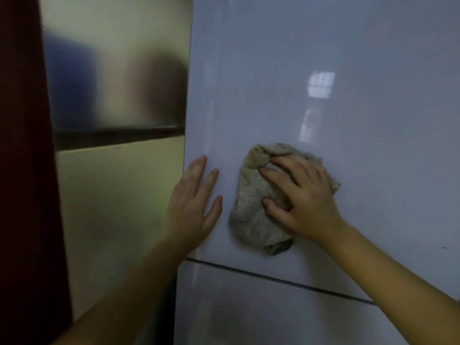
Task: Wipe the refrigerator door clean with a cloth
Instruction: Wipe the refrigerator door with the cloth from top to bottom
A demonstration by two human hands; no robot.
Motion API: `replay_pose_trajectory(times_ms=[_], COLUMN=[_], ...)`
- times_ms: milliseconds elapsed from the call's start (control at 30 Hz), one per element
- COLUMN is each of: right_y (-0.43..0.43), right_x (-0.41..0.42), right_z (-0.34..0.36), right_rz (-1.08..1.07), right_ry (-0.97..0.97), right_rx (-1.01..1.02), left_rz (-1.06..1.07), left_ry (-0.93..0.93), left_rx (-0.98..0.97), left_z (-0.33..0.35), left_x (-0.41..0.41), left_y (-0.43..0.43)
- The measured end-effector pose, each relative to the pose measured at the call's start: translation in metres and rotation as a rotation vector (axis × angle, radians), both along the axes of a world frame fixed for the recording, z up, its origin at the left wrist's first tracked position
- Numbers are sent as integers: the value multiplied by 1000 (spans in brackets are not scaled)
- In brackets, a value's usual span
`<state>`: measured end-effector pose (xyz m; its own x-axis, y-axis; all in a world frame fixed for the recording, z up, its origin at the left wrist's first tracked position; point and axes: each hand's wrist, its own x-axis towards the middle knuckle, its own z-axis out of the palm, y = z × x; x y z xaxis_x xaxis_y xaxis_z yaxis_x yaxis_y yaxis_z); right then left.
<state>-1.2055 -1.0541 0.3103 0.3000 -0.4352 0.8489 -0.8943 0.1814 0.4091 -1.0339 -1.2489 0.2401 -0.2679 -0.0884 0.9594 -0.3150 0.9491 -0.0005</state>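
The glossy pale grey refrigerator door fills the right two thirds of the view. A crumpled beige-grey cloth lies flat against its lower part. My right hand presses on the cloth with fingers spread, covering its right side. My left hand rests flat on the door's left edge, fingers apart, a little left of the cloth and not touching it.
A dark seam runs below the cloth, with a lower door panel under it. Left of the refrigerator stands a second appliance with a steel upper door and cream lower door. A dark red surface borders the far left.
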Motion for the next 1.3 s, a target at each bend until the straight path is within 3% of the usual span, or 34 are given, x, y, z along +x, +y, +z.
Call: replay_pose_trajectory(times_ms=[233,433,600,800,900,1000,1167,1300], right_y=[12,13,6,-24,-46,-62,-59,-33], right_x=[-15,-7,2,18,30,41,37,15], right_z=[-21,-30,-39,39,47,15,-76,-87], right_rz=[-42,-45,-37,4,7,5,-3,-6], right_ry=[132,-55,248,107,59,66,262,297], right_rx=[1,-86,157,-12,-32,23,209,176], left_rz=[55,26,-13,14,-11,-48,-46,-2], left_ry=[50,82,105,104,165,177,129,69], left_rx=[-37,-37,-58,-28,29,34,24,-20], left_z=[-12,-25,-44,-65,-66,-64,-69,-70], left_x=[-7,0,6,19,24,25,23,22], left_y=[7,9,0,-15,-17,-15,-12,-11])
